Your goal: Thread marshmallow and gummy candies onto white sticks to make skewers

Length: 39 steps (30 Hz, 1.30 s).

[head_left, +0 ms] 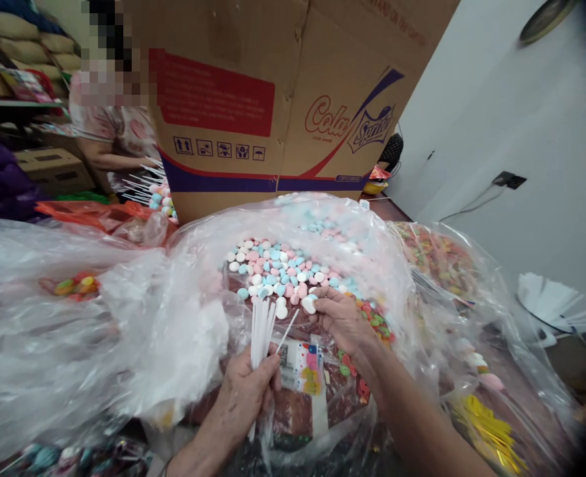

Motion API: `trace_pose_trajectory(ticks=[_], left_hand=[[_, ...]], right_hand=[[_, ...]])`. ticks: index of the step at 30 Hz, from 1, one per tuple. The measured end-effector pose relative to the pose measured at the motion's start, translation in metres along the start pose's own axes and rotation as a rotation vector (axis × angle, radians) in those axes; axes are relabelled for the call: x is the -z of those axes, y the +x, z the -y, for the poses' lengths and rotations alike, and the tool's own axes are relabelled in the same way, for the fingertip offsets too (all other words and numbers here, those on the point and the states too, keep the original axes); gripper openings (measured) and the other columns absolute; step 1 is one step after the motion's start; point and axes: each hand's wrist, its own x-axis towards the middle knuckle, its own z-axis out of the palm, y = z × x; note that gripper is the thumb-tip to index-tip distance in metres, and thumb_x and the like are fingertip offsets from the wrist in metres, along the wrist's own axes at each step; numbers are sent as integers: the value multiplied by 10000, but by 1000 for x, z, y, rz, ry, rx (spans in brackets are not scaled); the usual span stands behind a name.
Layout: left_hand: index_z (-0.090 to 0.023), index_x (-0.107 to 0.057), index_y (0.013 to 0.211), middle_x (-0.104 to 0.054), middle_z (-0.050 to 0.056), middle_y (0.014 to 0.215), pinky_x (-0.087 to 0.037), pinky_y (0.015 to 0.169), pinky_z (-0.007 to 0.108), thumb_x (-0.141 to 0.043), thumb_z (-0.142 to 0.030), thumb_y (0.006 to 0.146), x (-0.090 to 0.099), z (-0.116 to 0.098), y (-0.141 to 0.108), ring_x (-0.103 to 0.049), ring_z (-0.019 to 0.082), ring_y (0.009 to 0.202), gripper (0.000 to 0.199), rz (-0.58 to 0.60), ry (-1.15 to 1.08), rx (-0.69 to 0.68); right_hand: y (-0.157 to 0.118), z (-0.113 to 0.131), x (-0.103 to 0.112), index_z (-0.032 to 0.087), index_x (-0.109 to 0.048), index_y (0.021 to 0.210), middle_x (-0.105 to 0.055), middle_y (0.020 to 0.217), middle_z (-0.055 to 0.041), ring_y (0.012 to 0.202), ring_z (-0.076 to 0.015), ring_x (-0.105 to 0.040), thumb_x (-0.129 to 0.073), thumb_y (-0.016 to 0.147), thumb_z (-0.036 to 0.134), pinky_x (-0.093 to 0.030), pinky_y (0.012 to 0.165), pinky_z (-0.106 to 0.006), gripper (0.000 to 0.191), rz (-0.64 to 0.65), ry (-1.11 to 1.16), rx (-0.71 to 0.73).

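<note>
Ideally, we pinch lightly: beside the candy pile [275, 268], our right hand [345, 321] is closed on a white candy [308, 305], our left hand [245, 391] around white sticks [260, 331].

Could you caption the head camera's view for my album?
Left hand grips white sticks; right pinches candy.

I work in soft, fairly dim light, with whitish glare on the crinkled clear plastic sheeting [188, 351], stretched edges, blackened right-hand corners, pixelated upper left
</note>
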Motion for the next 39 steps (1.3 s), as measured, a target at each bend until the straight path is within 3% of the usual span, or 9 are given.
trace_pose_trajectory(ticks=[6,15,18,21,28,32,35,39], left_hand=[[-176,-586,773,-581,-43,465,-186,282,157,-685,-527,704,-3,-8,0,-354,48,260,372,6,-18,28],[-175,-577,802,-604,-45,492,-198,298,150,-686,-480,778,-1,-3,0,-360,37,266,324,15,-36,14],[-173,-577,802,-606,-44,492,-200,297,150,-688,-481,776,-1,-1,0,-363,37,267,329,12,-39,11],[-170,-577,802,-617,-38,509,-201,296,148,-681,-485,778,-1,-1,0,-367,34,269,332,8,-36,7],[-175,-575,769,-580,-51,460,-193,285,160,-687,-531,718,-3,-4,1,-340,40,255,377,-35,-18,11],[-180,-571,761,-592,-47,473,-203,292,160,-686,-536,730,-3,-4,0,-349,41,263,375,-37,-18,3],[-182,-568,760,-599,-45,479,-181,288,157,-702,-548,714,-2,-2,1,-345,39,258,393,-42,-17,10],[-184,-560,723,-592,-43,462,-140,276,161,-715,-593,689,-2,6,7,-308,32,236,439,-63,-30,-2]], right_hand=[[-1,6,-6,163,-699,706,-670,685,10,584,-94,-558,-830,545,210,-460,534,-219,213,52,-5,8],[-7,10,-13,168,-716,799,-658,606,33,508,-93,-544,-809,565,246,-428,512,-223,263,89,-133,3],[-7,4,-10,179,-732,846,-686,680,22,559,-101,-574,-794,615,267,-451,561,-236,256,123,-187,59],[-9,-4,-7,195,-757,924,-700,767,15,614,-106,-581,-742,706,292,-456,587,-238,239,130,-347,180],[-14,-17,-4,172,-759,1079,-733,765,-12,635,-140,-646,-557,876,288,-536,629,-253,310,93,-829,569],[-14,-22,-2,165,-732,1132,-778,955,-79,843,-184,-729,-515,945,223,-586,780,-278,292,102,-961,906],[-14,-24,0,163,-700,1193,-770,955,-104,865,-199,-726,-503,967,190,-598,793,-300,301,119,-1067,1119],[-18,-28,1,175,-657,1264,-760,931,-102,833,-203,-710,-478,985,193,-605,777,-320,332,118,-1161,1187]])
